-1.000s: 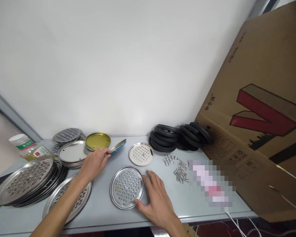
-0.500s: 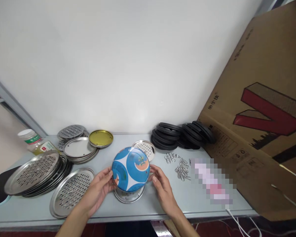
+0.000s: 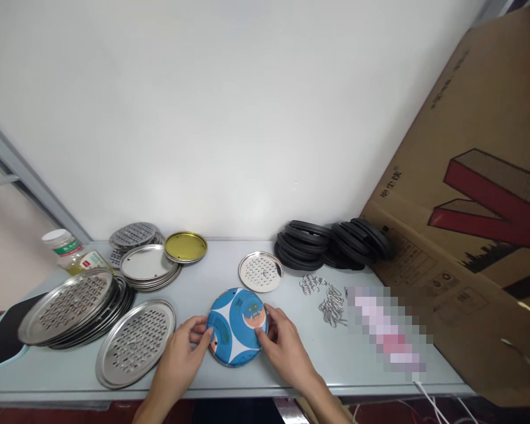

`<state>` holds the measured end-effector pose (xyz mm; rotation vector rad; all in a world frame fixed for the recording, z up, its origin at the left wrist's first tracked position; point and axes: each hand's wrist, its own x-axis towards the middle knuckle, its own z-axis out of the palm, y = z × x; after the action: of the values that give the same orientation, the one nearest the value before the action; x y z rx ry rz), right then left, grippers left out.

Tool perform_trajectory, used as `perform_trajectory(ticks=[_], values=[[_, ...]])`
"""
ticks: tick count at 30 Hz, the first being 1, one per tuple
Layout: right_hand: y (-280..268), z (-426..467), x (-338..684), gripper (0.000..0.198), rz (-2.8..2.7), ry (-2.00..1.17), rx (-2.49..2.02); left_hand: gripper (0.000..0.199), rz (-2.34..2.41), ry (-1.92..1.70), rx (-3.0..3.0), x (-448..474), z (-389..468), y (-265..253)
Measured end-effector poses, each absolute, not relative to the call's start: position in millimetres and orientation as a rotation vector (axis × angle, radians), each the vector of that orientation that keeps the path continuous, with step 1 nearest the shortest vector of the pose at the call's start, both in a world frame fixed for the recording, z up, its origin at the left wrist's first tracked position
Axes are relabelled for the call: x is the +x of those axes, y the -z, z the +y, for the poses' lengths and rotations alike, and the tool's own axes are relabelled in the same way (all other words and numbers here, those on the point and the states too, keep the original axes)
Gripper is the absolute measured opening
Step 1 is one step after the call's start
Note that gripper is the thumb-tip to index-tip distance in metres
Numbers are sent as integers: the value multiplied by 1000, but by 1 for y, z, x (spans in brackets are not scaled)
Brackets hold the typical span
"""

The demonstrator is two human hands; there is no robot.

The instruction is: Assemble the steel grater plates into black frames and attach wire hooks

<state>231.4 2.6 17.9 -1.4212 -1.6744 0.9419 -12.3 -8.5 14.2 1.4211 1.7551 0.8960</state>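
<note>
Near the middle of the front edge of the table (image 3: 216, 268), a person's thumbs and fingers are clamped on the rim of a round disc (image 3: 235, 330), the left hand (image 3: 183, 350) at one side and the right hand (image 3: 287, 347) at the other, its thumb lapping onto the printed face. The step in hand looks like squaring up the disc between both hands; whether it rests on something or is raised slightly is hidden. The next move seems to call for a level, even grip, since the glossy blue-and-white face looks slick and could slip. Just beyond lies a small plate (image 3: 261, 272), shiny metal with rough punched holes; to the left, a larger plate (image 3: 136, 344) of duller metal reaches toward the front edge. To the right are thin wire rings (image 3: 310, 284) and slender bent clips (image 3: 333, 309). Toward the back right corner, matte black hoops (image 3: 302, 244) lean in heaps near a tall cardboard box (image 3: 424, 235). Along the back left, a gold-coloured lid (image 3: 185, 245) overlaps smooth silver lids (image 3: 143, 263).
</note>
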Motion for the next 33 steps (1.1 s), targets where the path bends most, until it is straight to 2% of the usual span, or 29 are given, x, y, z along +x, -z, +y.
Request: perform_trajectory(ticks=[5,23,26,29,33], values=[[-27,3,229,29,-1735,-912,-1457,44,1783,-870,1480,-12,-7,-12],[-26,9,224,35,-1719,-1012,-1388,48,1763,-790,1652,-18,3,-10],[-31,10,223,46,-1724,-1012,-1356,48,1766,-737,1714,-17,4,-10],[-34,9,226,73,-1780,-1041,-1358,58,1738,-661,1771,-19,-1,-11],[-34,4,231,104,-1901,-1074,-1412,105,1580,-582,1867,-23,-17,-17]])
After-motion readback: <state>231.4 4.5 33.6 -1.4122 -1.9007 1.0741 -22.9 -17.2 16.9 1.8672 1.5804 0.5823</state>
